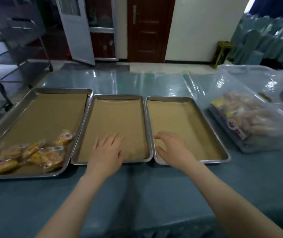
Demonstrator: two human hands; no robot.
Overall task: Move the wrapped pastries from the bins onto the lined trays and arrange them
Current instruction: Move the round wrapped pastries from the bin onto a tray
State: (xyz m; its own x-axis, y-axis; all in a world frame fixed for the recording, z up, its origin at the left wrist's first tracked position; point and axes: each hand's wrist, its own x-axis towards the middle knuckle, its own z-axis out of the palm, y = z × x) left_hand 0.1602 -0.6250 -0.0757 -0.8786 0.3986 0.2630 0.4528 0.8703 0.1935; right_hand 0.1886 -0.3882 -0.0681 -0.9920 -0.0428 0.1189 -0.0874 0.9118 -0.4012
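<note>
Left hand (108,152), spread and empty, hides part of the shiny metal middle tray (118,96) with brown paper (116,117). Right hand (170,148), loosely curled, empty, is right of it. Blurry yellow wrapped pastries (49,155) lie left of it.

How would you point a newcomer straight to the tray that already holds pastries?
On the blue-green table, three paper-lined steel trays sit side by side. Take the leftmost tray, nearest the metal rack. It alone carries wrapped pastries, heaped at its near end; the middle tray and right tray show bare paper.
</note>
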